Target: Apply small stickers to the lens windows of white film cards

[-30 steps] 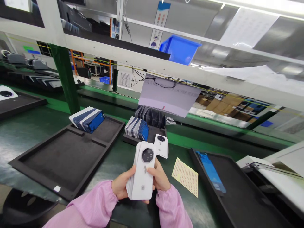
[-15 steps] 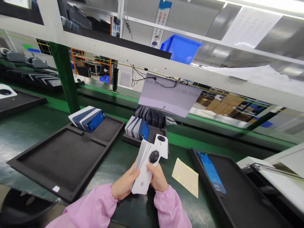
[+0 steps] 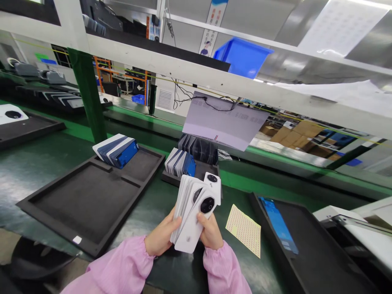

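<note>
My left hand (image 3: 161, 234) is closed around the left side of a fanned stack of white phone back covers (image 3: 183, 195), its thumb across the front. My right hand (image 3: 211, 232) pinches the front phone back cover (image 3: 193, 226) at its right edge, below the round black camera ring. That cover is shifted right of the others, so a second camera ring shows partly behind it. Just beyond the stack, another white phone back cover (image 3: 217, 190) leans at the small black tray (image 3: 169, 178). The fingers behind the stack are hidden.
Rows of covers with blue faces (image 3: 185, 164) stand in the small tray. At left lies a large black tray (image 3: 76, 204) with more covers (image 3: 118, 152). A yellow sticker sheet (image 3: 245, 230) lies right of my hands, beside another black tray (image 3: 318, 245) holding a blue strip (image 3: 278, 224).
The front cover has slid right and tilted away from the stack, baring a second camera ring. My right hand has moved slightly right with it. The view has shifted a little.
</note>
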`<state>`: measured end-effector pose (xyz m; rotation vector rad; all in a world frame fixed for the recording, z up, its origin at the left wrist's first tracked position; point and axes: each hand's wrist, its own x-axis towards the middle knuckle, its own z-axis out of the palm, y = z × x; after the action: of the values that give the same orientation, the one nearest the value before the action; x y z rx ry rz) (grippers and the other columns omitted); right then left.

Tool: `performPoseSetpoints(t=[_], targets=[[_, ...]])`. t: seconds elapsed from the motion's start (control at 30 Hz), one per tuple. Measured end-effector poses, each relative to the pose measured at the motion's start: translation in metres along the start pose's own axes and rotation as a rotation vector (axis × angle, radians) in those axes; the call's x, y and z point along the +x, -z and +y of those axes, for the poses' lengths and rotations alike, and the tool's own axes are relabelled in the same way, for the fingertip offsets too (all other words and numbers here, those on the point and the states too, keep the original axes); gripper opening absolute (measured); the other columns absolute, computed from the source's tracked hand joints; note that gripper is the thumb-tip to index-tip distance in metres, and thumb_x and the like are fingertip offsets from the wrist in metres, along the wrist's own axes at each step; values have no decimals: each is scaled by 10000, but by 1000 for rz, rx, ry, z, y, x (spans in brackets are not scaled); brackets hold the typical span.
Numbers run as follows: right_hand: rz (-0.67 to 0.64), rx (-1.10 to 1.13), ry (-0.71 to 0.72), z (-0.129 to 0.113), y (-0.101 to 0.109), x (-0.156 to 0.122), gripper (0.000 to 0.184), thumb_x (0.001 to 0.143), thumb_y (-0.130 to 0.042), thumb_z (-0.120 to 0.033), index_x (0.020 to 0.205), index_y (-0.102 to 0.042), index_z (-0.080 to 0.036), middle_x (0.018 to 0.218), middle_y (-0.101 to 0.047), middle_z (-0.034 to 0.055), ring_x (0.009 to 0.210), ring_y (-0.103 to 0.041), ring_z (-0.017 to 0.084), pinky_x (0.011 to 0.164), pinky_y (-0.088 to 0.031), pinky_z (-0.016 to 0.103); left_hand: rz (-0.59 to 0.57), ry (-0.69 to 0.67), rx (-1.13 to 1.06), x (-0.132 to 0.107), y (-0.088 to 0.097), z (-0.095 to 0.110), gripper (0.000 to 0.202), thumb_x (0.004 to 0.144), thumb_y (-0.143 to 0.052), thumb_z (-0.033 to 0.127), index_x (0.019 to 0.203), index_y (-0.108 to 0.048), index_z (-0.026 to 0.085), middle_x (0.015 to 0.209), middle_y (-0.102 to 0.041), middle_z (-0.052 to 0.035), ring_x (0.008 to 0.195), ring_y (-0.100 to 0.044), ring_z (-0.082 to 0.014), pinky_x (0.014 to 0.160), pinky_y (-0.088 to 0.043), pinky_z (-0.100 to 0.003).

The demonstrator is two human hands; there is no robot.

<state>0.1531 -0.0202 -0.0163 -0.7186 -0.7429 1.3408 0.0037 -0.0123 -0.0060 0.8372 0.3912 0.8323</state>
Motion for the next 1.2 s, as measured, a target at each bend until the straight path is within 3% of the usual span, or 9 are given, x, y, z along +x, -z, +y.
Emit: performPoseSetpoints(t=[0.13,0.3,0.43,0.63,0.8,1.07,1.2], targets=[[-6,6,-20,1,3,-1,466,627,-764,-340,1056,-627,-219,1046,-683,69,929,-639,272,877,-477,431,37,-112,216,-3,1,-1,539,842,-525,368,1353,-369,291,1406,-415,-29,1292,-359,-252,1091,-266,-387],[16,11,-15,7,2,-1,437,636,-763,-318,1044,-627,-239,1031,-690,48,963,-630,260,883,-475,420,214,-251,507,-5,-2,0,570,855,-499,359,1383,-317,247,1398,-423,-60,1311,-328,-249,1102,-248,-373],[21,2,-22,9,0,0,375,644,-755,-308,994,-645,-228,965,-708,51,895,-652,258,852,-490,434,260,-233,513,-6,-1,0,623,845,-513,365,1402,-264,238,1366,-458,-86,1245,-425,-253,1065,-318,-389],[41,-13,-26,7,1,-1,478,592,-780,-355,1023,-632,-211,975,-702,76,888,-649,274,837,-496,442,160,-213,486,-8,3,-1,549,872,-451,391,1383,-320,238,1419,-392,-61,1303,-340,-257,1105,-240,-395],[30,-17,-27,6,-2,-3,589,603,-767,-379,1139,-576,-226,1028,-685,86,948,-631,283,865,-480,450,191,-260,588,-9,1,2,532,886,-418,389,1382,-323,224,1417,-394,-66,1315,-321,-245,1113,-220,-380],[26,7,-31,8,-5,-5,585,648,-743,-374,1183,-542,-247,1076,-667,82,969,-625,267,896,-463,448,307,-220,636,-9,0,1,538,850,-487,403,1341,-395,203,1314,-513,-98,1224,-447,-256,1063,-312,-387],[59,11,-42,9,-3,-4,614,625,-753,-391,1186,-541,-261,1067,-673,75,968,-624,275,894,-465,456,190,-207,475,-7,4,-1,535,862,-469,404,1358,-367,230,1369,-458,-77,1261,-404,-253,1078,-286,-388]])
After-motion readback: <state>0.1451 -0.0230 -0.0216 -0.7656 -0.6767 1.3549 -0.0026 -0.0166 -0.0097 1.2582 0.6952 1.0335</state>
